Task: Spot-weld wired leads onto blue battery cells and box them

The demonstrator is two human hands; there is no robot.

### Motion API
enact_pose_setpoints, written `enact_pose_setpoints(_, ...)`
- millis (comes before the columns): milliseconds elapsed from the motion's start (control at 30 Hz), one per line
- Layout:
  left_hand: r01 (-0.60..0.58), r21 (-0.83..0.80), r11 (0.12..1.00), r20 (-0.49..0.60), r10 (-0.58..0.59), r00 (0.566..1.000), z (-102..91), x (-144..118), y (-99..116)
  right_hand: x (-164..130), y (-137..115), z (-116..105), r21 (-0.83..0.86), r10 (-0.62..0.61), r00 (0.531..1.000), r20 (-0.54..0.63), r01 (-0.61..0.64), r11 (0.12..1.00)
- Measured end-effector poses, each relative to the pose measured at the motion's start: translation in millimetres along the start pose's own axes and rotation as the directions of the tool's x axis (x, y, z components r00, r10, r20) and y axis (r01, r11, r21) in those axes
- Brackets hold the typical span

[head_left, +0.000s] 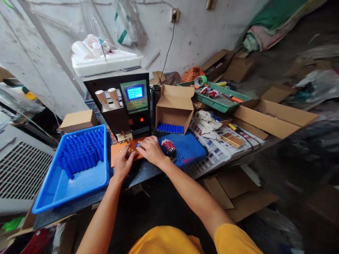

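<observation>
Both my hands rest on an orange work plate [115, 154] in front of a black spot-welding machine [124, 106] with a lit blue screen. My left hand [124, 161] and my right hand [150, 150] meet over a small blue cell [138, 145], fingers curled around it under the machine's welding tips [123, 134]. How each hand grips it is partly hidden. A bundle of red-tipped wires [169, 147] lies on a blue mat [188, 148] just right of my right hand.
A blue tray [66, 187] of upright blue cells stands at the left. An open cardboard box [173, 111] holds more blue cells behind the mat. A green tool tray [217, 100], rags, more boxes and colour cards lie at the right.
</observation>
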State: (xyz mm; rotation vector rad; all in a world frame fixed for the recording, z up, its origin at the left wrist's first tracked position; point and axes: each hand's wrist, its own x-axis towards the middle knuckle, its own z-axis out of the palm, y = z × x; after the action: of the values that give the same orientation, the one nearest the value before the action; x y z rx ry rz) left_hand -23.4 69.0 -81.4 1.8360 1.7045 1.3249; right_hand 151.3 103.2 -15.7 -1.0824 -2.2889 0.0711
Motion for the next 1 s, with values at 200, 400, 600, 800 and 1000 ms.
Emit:
enact_pose_setpoints(200,-0.092,0.135,0.987,-0.045,0.099,0.994,2.3,-3.2,2.8,3.1,74.5,-23.8,-0.175,0.150,0.981,-0.120,-0.170,0.970)
enact_pose_setpoints(400,-0.220,0.231,0.948,-0.070,0.241,0.968,4.2,-3.3,4.8,34.4,134.5,-5.3,-0.360,0.113,0.993,-0.018,-0.112,0.926)
enact_pose_setpoints(600,-0.286,0.243,0.927,-0.084,0.314,0.946,3.7,-3.3,5.6,46.9,168.2,24.1,-0.380,0.083,0.993,0.086,-0.045,0.924)
enact_pose_setpoints(800,-0.267,0.266,0.926,-0.083,0.298,0.951,4.2,-3.2,6.5,37.7,181.6,30.0,-0.286,0.039,0.998,0.057,-0.021,0.958)
enact_pose_setpoints(1000,-0.204,0.224,0.953,-0.054,0.221,0.974,1.3,-3.8,9.6,28.8,180.7,12.9,-0.126,0.133,0.987,-0.086,-0.144,0.982)
